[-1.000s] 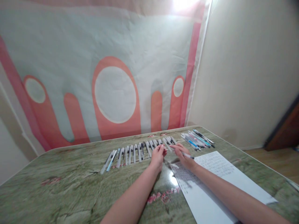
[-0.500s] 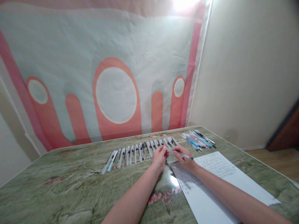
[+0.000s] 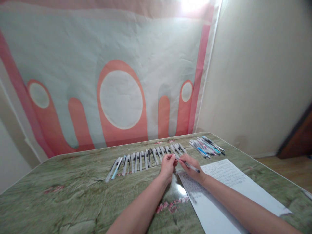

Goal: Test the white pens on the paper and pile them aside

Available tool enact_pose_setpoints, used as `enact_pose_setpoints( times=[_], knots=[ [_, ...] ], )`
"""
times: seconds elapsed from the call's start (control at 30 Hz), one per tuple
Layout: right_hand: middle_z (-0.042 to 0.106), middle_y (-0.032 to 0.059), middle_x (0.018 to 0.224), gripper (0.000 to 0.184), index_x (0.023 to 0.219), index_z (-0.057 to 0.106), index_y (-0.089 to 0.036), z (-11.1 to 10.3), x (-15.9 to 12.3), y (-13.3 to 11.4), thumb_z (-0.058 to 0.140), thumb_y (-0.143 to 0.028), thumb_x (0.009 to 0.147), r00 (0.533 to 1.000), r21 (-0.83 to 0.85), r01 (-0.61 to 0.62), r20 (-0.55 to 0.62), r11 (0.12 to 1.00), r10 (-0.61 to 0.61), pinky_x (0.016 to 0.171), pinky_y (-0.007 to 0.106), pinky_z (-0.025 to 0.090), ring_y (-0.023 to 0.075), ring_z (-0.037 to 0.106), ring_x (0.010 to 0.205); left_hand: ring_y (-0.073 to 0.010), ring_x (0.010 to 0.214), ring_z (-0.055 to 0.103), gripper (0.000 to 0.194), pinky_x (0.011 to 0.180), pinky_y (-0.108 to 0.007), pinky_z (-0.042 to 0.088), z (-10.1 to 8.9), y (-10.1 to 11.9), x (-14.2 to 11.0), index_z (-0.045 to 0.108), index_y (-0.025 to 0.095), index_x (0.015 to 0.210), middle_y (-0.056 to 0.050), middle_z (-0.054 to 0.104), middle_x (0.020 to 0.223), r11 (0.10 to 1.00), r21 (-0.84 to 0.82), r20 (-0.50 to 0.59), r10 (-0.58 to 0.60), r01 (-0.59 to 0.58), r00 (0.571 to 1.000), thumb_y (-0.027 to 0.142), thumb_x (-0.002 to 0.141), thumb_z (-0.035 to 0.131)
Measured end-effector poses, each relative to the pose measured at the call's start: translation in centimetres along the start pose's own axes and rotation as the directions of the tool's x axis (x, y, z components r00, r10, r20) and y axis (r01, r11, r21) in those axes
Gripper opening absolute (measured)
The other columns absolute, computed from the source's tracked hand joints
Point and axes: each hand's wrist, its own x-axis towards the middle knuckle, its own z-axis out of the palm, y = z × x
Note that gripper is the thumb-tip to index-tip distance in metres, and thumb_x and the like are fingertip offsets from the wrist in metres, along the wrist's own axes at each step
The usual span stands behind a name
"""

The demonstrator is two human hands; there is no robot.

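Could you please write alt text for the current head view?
A right hand grips a slim pen, one end at the left hand, over a green patterned table. A row of pens lies beyond, with more pens and a handwritten sheet at right.

Room to pass over left side of surface (image 3: 80, 191). In the way: pen row (image 3: 146, 161) beyond left hand (image 3: 168, 166), held pen (image 3: 194, 168) between hands, right hand (image 3: 191, 162) by paper (image 3: 234, 178).
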Motion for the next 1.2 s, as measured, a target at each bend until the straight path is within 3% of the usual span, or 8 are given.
enact_pose_setpoints(
  times=[0.67,0.93,1.0,1.07,1.13,1.2],
  knots=[
    [0.060,0.0056,0.083,0.009,0.085,0.055,-0.019,-0.1,-0.1,0.1,0.047,-0.018,0.082,0.997,-0.047,0.064,0.037,0.997,-0.062,0.072,0.028,0.047,0.0151,0.058,0.079,-0.0061,0.056,0.051,0.035,0.057,-0.020,0.040,-0.1,0.2,-0.2,0.051,0.015,0.077,0.002,0.053,0.063,0.999,-0.005,0.031,-0.036,0.037,0.999,0.037,0.058,0.071],
    [0.059,0.0063,0.090,0.017,0.097,0.054,-0.021,0.1,0.4,0.3,0.044,-0.024,0.084,0.995,0.015,-0.013,0.104,1.000,0.011,0.075,0.031,0.047,0.0167,0.056,0.086,-0.0078,0.063,0.055,0.043,0.060,-0.020,0.041,0.5,0.3,-0.2,0.045,0.019,0.097,-0.001,0.058,0.079,0.999,-0.044,0.030,-0.016,0.018,0.999,0.031,0.062,0.068],
    [0.058,0.0076,0.095,0.023,0.104,0.052,-0.020,0.1,0.4,0.4,0.043,-0.026,0.084,0.989,0.044,-0.069,0.134,0.997,0.063,0.079,0.033,0.045,0.0177,0.055,0.090,-0.0066,0.061,0.054,0.043,0.058,-0.019,0.040,0.2,0.6,0.3,0.045,0.019,0.097,-0.001,0.058,0.077,0.999,-0.042,-0.027,0.014,-0.015,1.000,0.030,0.063,0.068],
    [0.059,0.0078,0.094,0.026,0.106,0.050,-0.018,-0.1,0.4,0.5,0.041,-0.029,0.085,0.975,0.075,-0.198,0.117,0.977,0.188,0.076,0.033,0.045,0.0175,0.056,0.086,-0.0059,0.059,0.053,0.042,0.057,-0.018,0.039,-0.3,0.9,0.8,0.045,0.019,0.098,0.000,0.058,0.075,0.998,-0.008,-0.077,0.055,-0.055,0.996,0.031,0.064,0.066],
    [0.061,0.0057,0.082,0.026,0.099,0.053,-0.016,-0.3,0.4,0.7,0.039,-0.034,0.085,0.923,0.128,-0.378,0.125,0.917,0.363,0.064,0.028,0.045,0.0149,0.056,0.070,-0.0063,0.059,0.053,0.043,0.057,-0.018,0.039,-0.8,1.1,1.3,0.045,0.018,0.098,-0.001,0.058,0.075,0.993,0.054,-0.091,0.109,-0.105,0.990,0.031,0.064,0.066],
    [0.059,0.0024,0.068,0.029,0.086,0.055,-0.015,-0.6,0.4,0.9,0.039,-0.039,0.084,0.847,0.196,-0.523,0.226,0.830,0.481,0.051,0.023,0.042,0.0116,0.053,0.055,-0.0075,0.060,0.053,0.045,0.058,-0.019,0.040,-1.2,1.1,1.6,0.044,0.017,0.100,-0.001,0.058,0.075,0.981,0.125,-0.088,0.160,-0.148,0.983,0.032,0.064,0.066]
  ],
)
